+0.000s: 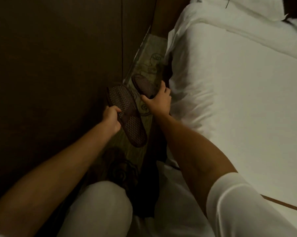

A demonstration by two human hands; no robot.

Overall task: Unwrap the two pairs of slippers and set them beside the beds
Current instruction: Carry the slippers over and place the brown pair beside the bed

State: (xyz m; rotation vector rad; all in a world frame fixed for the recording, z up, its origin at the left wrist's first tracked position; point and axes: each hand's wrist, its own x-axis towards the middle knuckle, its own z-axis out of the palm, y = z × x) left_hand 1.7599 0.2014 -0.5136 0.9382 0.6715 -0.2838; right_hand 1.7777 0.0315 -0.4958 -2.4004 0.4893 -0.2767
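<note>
Slippers sit one in each of my hands: two dark brown slippers with a honeycomb-textured sole, both turned sole-up toward the camera. My left hand [112, 119] has its fingers curled round the edge of the nearer slipper [127, 115], gripping it about midway along its length, so that its toe end points toward 5 o'clock and its heel toward 11 o'clock. My right hand [159, 101] grips the farther slipper [144, 85] from the 4 o'clock side, thumb spread along its lower edge and fingers wrapped over its far edge. The two slippers lie near each other but apart, the farther one at 1 o'clock of the nearer one.

Both are held above a narrow strip of green-beige patterned carpet [151, 53] that runs between a dark brown wood wall panel [58, 65] at 9 o'clock and a bed with white linen [238, 100] at 3 o'clock. I cannot tell whether either slipper touches the carpet. My right hand is just beside the hanging edge of the white bedding. My knee in pale trousers [100, 207] shows at 6 o'clock, and a white sleeve [238, 202] covers my right upper arm.
</note>
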